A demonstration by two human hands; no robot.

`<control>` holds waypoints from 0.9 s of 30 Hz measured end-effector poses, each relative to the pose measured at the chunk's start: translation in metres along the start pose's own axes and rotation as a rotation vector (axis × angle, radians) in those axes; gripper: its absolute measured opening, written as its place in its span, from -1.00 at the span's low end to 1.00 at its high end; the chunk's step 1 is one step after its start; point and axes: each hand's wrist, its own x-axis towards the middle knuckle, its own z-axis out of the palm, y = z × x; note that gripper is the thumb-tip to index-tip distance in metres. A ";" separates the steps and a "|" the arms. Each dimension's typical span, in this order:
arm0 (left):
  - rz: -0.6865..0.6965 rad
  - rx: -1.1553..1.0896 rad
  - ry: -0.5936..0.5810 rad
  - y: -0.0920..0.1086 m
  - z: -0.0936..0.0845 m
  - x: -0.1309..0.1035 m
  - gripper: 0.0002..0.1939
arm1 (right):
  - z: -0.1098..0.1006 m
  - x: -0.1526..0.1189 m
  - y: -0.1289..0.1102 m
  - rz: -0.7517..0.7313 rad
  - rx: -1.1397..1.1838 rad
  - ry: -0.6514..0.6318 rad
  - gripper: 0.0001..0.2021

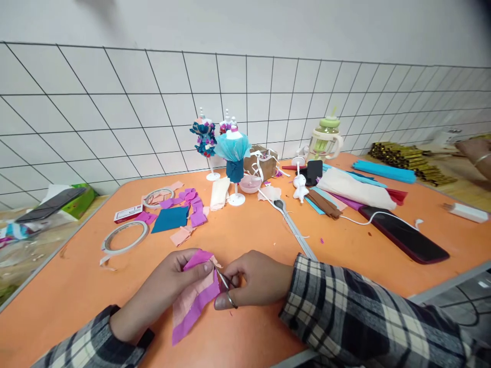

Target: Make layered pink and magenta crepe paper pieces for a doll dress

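My left hand (174, 276) pinches layered crepe paper (203, 299), purple with a peach strip on it, near its upper end. The lower end of the paper hangs toward the table's front. My right hand (255, 278) grips small scissors (226, 283), thumb through a handle loop, with the blades at the paper's upper right edge. Beyond the hands lie purple paper pieces (197, 207), peach scraps (182, 235) and a dark blue paper square (171, 219). Mini dress forms stand at the back, one in a light blue ruffle (233, 147), another with dark blue ruffles (205, 138).
On the left are two tape rolls (125, 237) (158, 198) and a small red-and-white box (128, 213). Rolled crepe paper (355, 188), a phone (404, 235) with a white cable and a green-lidded bottle (325, 138) occupy the right. Another person's hand (475, 153) shows at far right.
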 end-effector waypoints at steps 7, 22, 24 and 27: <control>-0.020 0.001 -0.003 0.000 -0.002 0.000 -0.61 | 0.000 0.002 0.007 -0.023 0.090 -0.022 -0.58; 0.032 0.024 -0.065 -0.001 -0.001 0.000 -0.67 | 0.000 0.000 0.003 -0.038 0.063 -0.002 -0.59; 0.019 -0.001 -0.062 -0.001 -0.002 0.000 -0.69 | -0.001 0.000 0.001 -0.051 0.092 -0.010 -0.59; 0.020 -0.015 -0.086 -0.002 -0.002 0.000 -0.71 | -0.001 0.000 0.001 -0.060 0.106 -0.018 -0.59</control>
